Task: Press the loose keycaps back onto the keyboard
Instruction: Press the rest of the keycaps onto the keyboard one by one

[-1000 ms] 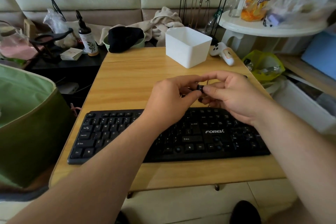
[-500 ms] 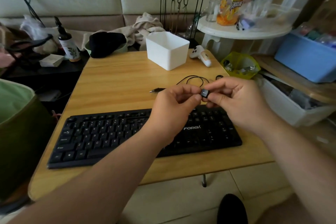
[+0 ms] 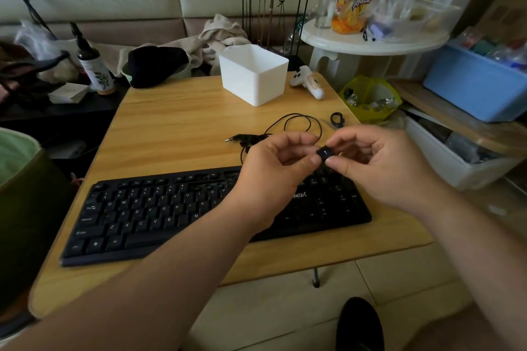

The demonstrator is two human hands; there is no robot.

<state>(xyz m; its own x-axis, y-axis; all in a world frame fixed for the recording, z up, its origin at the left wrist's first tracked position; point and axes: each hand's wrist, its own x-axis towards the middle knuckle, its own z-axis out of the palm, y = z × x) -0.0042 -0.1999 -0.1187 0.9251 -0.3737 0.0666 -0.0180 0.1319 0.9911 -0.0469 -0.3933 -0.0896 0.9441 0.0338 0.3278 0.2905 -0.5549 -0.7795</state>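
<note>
A black keyboard (image 3: 159,208) lies across the near part of the wooden table (image 3: 176,122). Above its right half, both hands meet around one small black keycap (image 3: 325,153) with a white mark on top. My left hand (image 3: 273,174) pinches the cap from the left with thumb and fingertips. My right hand (image 3: 379,165) pinches it from the right, thumb below and forefinger above. The hands cover the middle-right keys, so any bare key sockets there are hidden.
A white square tub (image 3: 253,74) stands at the back of the table beside a white game controller (image 3: 308,84). The keyboard's black cable (image 3: 288,125) and a small black loop tool (image 3: 337,120) lie behind the hands. A green bag (image 3: 25,194) sits left; storage bins crowd the right.
The view has swung right and closer. Both hands stay together on the keycap, which has turned so its marked top faces up.
</note>
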